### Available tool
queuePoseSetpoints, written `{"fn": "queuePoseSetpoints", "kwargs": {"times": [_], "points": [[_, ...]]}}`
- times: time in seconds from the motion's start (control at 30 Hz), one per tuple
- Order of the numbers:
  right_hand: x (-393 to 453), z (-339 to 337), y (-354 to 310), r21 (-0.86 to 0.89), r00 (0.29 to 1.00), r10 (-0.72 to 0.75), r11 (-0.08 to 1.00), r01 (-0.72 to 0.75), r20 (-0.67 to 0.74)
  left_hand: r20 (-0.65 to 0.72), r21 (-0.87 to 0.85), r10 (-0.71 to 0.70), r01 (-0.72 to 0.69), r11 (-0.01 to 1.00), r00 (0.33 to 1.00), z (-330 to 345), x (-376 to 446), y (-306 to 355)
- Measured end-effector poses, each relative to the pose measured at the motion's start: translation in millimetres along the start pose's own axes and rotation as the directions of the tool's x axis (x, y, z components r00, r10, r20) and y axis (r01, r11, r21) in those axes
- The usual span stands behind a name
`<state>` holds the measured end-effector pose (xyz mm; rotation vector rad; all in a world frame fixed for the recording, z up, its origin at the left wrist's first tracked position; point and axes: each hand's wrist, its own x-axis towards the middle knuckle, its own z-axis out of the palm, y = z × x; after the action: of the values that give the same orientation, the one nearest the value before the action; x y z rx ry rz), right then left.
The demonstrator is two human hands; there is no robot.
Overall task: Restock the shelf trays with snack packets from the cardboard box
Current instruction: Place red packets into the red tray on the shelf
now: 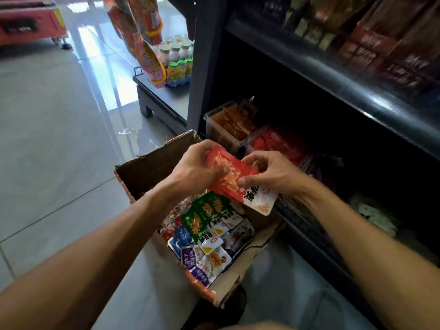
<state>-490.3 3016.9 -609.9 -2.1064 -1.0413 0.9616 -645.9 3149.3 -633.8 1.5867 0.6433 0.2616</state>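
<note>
Both hands grip one bunch of red snack packets (229, 176) above the open cardboard box (152, 167). The left hand (192, 169) curls round the bunch's far-left end, thumb pressed on the printed face. The right hand (273, 172) pinches its right side, fingertips on the red face, with the white lower corner of a packet sticking out below that hand. The bunch lies tilted between the two hands, its far end higher and to the left, its near end lower and to the right, over the box's right edge and close to the shelf front.

Below the bunch, the box holds a loose heap of green, blue, purple and white packets (204, 232), piled toward its near-right end; the far-left part shows bare brown wall. The box sits on the grey tiled floor (59, 139), just beside the dark shelf unit (333, 75) on the right.

On the low shelf just beyond the hands stand two clear trays side by side: the far one (214, 120) holds brown packets, and the nearer one (250, 142) holds red packets. The shelf above carries dark and red boxed goods, blurred. Far left, hanging snack bags (142, 44) and shrink-wrapped bottles (178, 60) stand on a low stand.
</note>
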Motion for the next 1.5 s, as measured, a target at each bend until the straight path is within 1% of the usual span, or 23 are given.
{"fn": "queuePoseSetpoints", "kwargs": {"times": [0.07,0.13,0.2,0.27,0.37,0.43,0.53,0.7,0.73,0.8,0.87,0.9,0.97,1.03,1.1,1.17,1.2,1.27,1.33,1.37,1.4,1.43,1.5], "points": [[-17.7,-13.8,-1.0,0.002,0.991,-0.003,1.0,0.003,-0.137,-0.007,-0.117,0.011,-0.012,0.993,1.0,9.9,-9.1,12.9],[-41.5,-30.4,0.8,0.107,0.969,0.027,0.994,-0.001,-0.244,-0.033,-0.227,0.022,-0.029,0.974,0.999,24.1,-17.1,28.1],[-67.5,-47.0,3.4,0.257,0.953,0.061,0.966,0.018,-0.297,-0.041,-0.273,0.021,-0.031,0.961,0.999,42.5,-25.3,44.8],[-94.8,-63.8,3.1,0.322,0.937,0.072,0.945,0.045,-0.343,-0.014,-0.282,0.037,-0.04,0.959,0.999,62.6,-33.2,59.5],[-133.6,-86.0,3.5,0.286,0.906,0.073,0.957,0.055,-0.417,0.073,-0.205,0.112,-0.095,0.974,0.991,87.5,-46.3,78.4],[-158.3,-100.5,6.0,0.288,0.875,0.075,0.955,0.075,-0.478,0.168,-0.101,0.193,-0.178,0.979,0.967,101.4,-54.3,91.1],[-194.9,-121.9,9.8,0.248,0.816,0.064,0.964,0.099,-0.574,0.274,0.027,0.248,-0.265,0.964,0.929,129.8,-66.1,112.7],[-250.4,-146.5,12.6,0.217,0.722,0.044,0.965,0.149,-0.69,0.286,0.02,0.343,-0.364,0.931,0.895,181.9,-77.0,140.1],[-260.5,-151.6,13.7,0.237,0.716,0.051,0.958,0.162,-0.697,0.287,0.02,0.356,-0.377,0.926,0.889,191.7,-79.5,145.0],[-281.7,-162.5,15.2,0.291,0.734,0.078,0.942,0.167,-0.674,0.283,0.02,0.388,-0.41,0.912,0.877,211.7,-85.1,154.8],[-301.7,-173.8,18.7,0.295,0.756,0.105,0.948,0.119,-0.646,0.286,0.003,0.422,-0.441,0.897,0.86,232.0,-90.1,164.6],[-311.4,-179.7,20.6,0.284,0.755,0.117,0.954,0.095,-0.645,0.293,-0.001,0.435,-0.455,0.891,0.851,242.5,-92.5,170.2],[-331.8,-192.5,24.3,0.25,0.724,0.124,0.966,0.068,-0.678,0.313,0.008,0.458,-0.485,0.875,0.832,265.1,-96.5,181.6],[-353.4,-208.0,28.0,0.176,0.672,0.089,0.982,0.063,-0.735,0.332,0.028,0.505,-0.544,0.839,0.796,287.8,-99.4,193.5],[-374.9,-227.3,30.2,0.051,0.595,0.016,0.998,0.041,-0.803,0.317,0.107,0.583,-0.639,0.762,0.748,306.7,-100.6,204.4],[-391.9,-249.6,33.8,-0.034,0.486,-0.032,0.999,0.004,-0.874,0.291,0.255,0.661,-0.722,0.644,0.692,321.0,-95.9,213.3],[-397.7,-261.0,36.0,-0.061,0.432,-0.05,0.998,-0.012,-0.9,0.301,0.346,0.689,-0.749,0.565,0.659,326.3,-92.3,217.4],[-402.9,-280.1,38.8,-0.12,0.353,-0.099,0.992,-0.037,-0.93,0.393,0.49,0.714,-0.789,0.371,0.58,336.8,-83.7,224.7],[-399.3,-294.9,39.6,-0.205,0.309,-0.171,0.976,-0.079,-0.935,0.521,0.563,0.691,-0.81,0.164,0.501,348.2,-76.1,232.2],[-394.8,-301.1,39.6,-0.245,0.292,-0.204,0.963,-0.11,-0.934,0.571,0.585,0.671,-0.808,0.071,0.473,353.9,-72.1,235.8],[-389.6,-306.0,39.3,-0.283,0.277,-0.236,0.948,-0.142,-0.931,0.607,0.6,0.653,-0.8,-0.002,0.453,359.1,-68.6,239.5],[-383.9,-310.0,38.5,-0.324,0.267,-0.271,0.928,-0.183,-0.925,0.631,0.613,0.632,-0.789,-0.052,0.449,363.5,-65.3,242.3],[-373.4,-315.0,37.4,-0.405,0.267,-0.335,0.873,-0.272,-0.904,0.651,0.638,0.602,-0.762,-0.106,0.462,370.6,-59.8,245.1]]}}
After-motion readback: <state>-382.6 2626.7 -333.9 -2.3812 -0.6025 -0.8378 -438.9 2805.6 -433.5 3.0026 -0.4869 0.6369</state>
